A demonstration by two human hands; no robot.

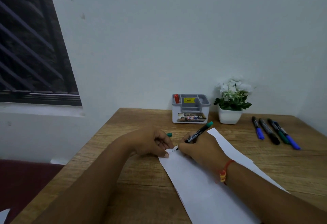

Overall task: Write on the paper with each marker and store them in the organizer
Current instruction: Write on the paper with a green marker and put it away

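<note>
My right hand (200, 148) grips a green-ended marker (197, 133), its tip on the top left corner of the white paper (203, 185), where some writing shows. My left hand (154, 142) holds the green cap (169, 134) in its curled fingers, and its thumb presses down the paper's corner. A white and grey organizer (191, 109) stands at the back of the table with a red marker (176, 98) upright in its left slot. Several capped markers (274, 132), blue, black and green, lie in a row at the right.
A small white pot of white flowers (231, 103) stands just right of the organizer. The wooden table (134, 188) meets the wall at the back and right. A barred window is at the upper left, and a dark red seat shows at the lower left.
</note>
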